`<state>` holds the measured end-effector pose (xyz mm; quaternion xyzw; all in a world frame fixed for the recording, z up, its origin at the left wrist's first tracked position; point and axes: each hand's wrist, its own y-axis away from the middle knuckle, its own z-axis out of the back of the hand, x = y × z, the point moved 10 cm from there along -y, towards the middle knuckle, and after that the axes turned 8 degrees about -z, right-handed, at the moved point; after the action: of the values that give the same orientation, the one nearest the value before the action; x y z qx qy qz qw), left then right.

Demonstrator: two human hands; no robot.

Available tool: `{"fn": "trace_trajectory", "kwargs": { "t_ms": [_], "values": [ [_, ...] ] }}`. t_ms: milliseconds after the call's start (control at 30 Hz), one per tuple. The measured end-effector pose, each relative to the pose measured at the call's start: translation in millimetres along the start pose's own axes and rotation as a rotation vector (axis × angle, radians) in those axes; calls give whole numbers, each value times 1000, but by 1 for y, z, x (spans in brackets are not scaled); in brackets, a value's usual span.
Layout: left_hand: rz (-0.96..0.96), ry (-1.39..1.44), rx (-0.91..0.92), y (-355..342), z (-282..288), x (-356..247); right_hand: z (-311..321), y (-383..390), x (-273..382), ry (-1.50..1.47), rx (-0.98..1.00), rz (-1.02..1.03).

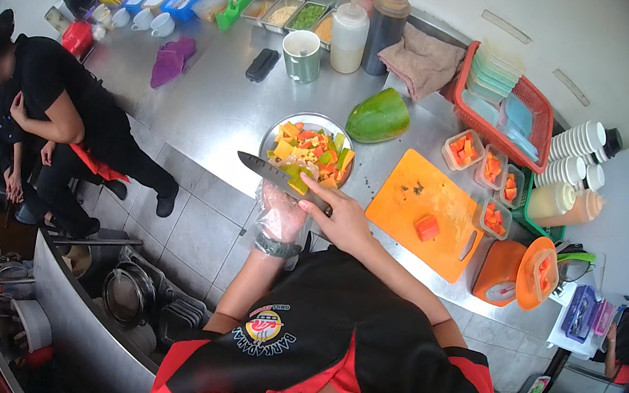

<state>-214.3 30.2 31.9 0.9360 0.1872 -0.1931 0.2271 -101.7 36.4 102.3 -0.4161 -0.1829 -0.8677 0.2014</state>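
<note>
Right hand point(342, 218) first: its fingers point(320, 194) are clamped around the handle of a knife point(273, 174), blade running out to the left, flat and level. Just under that blade sits the left hand point(281, 214), in a clear plastic glove; its fingers look loosely curled and together beneath the bowl's near rim, though whether they grip anything I cannot tell. Right beyond the fingertips is the bowl point(279, 133), piled with cut fruit point(311, 151) in orange, yellow and green.

By my read, this is the scraping-in step: the last pieces going off the blade into the bowl. The next move calls for a steady tilt and a gentle sweep, edge kept off the gloved fingers.

Both forearms rise from below, elbows bent and wrists converging, with a watch on the left wrist. Further right lies the board point(428, 222), one orange chunk point(427, 227) on it; beyond the bowl, a halved papaya point(378, 117).
</note>
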Motion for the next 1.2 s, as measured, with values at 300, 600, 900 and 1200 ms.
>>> {"fn": "trace_trajectory", "kwargs": {
  "t_ms": [300, 600, 900, 1200],
  "values": [
    [42, -30, -27, -12, 10, -12, -13, -17, 2, -2, 56, -7],
    [126, -61, -109, -24, 22, -8, -21, -40, -12, -5, 111, 9],
    [164, -131, -127, -25, 28, -6, -21, -45, -24, -35, 55, -15],
    [167, 19, -184, -25, 27, -21, 16, -63, -33, -14, -90, -126]
  ]
}}
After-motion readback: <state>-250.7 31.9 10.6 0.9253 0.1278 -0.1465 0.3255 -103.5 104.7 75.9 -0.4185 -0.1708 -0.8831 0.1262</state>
